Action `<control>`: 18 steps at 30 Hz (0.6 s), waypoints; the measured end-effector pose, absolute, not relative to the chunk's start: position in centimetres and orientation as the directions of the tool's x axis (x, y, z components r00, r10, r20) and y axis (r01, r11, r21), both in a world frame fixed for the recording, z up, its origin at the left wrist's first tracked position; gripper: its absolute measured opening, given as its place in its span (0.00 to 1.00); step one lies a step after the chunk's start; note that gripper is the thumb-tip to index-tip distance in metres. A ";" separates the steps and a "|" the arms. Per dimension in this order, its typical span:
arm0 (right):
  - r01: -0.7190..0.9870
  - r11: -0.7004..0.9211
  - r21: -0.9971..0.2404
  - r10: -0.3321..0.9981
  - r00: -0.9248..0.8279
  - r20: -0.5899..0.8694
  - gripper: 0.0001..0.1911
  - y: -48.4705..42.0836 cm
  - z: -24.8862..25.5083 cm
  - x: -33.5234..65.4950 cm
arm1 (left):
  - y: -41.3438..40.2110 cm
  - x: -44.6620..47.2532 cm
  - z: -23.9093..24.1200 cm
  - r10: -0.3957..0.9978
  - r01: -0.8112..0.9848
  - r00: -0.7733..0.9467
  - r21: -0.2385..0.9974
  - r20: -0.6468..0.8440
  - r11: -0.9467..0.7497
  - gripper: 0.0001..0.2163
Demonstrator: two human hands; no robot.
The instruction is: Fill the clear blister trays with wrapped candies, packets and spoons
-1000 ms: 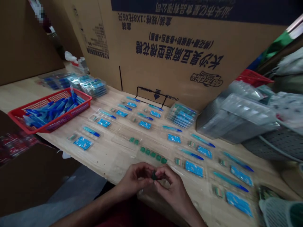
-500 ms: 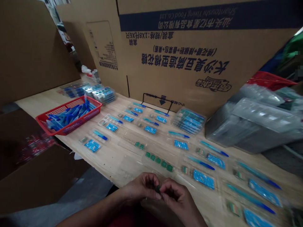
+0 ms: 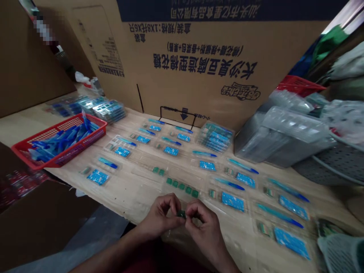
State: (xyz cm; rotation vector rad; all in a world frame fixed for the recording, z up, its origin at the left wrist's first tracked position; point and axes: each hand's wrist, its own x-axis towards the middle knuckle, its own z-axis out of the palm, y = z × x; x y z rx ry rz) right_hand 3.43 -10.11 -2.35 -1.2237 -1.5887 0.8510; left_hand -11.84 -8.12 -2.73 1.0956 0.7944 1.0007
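Note:
Close to the table's front edge, my left hand (image 3: 163,214) and my right hand (image 3: 201,220) meet, pinching a small dark green block (image 3: 181,214) between their fingertips. Its exact kind is hard to make out. Just beyond them lies a clear plastic tray (image 3: 182,178) with a row of several green blocks (image 3: 182,186) in it, and two more green blocks (image 3: 158,171) sit further left. To the right are clear trays, each with a blue pen (image 3: 230,184), a blue patterned card or pad (image 3: 232,201) and a small striped piece (image 3: 212,194).
A red basket (image 3: 61,163) full of blue pens stands at the left. Packed trays (image 3: 217,138) are stacked against a big cardboard box (image 3: 184,91) at the back. Empty clear trays (image 3: 284,132) are piled at the right, near a grey basket (image 3: 315,163).
The camera view has turned slightly right and down, so the table's things appear further left. My hands still hold the green block together at their fingertips.

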 end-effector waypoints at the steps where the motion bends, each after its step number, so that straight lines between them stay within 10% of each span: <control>1: 0.321 0.269 -0.908 0.963 -0.079 0.257 0.06 -10.0 -2.4 3.4 | -8.0 -11.9 -2.6 0.933 -0.233 0.359 0.964 -0.039 0.130 0.17; 12: 0.332 0.519 -0.788 0.844 -0.343 0.412 0.09 -7.3 -1.6 0.0 | -7.2 -14.6 -3.7 0.950 -0.463 0.164 0.829 -0.266 0.312 0.17; 18: 0.412 0.503 -0.760 0.844 -0.425 0.328 0.07 -1.2 -2.6 -3.3 | -4.6 -20.7 -3.3 0.978 0.394 -0.113 0.911 0.178 -0.120 0.09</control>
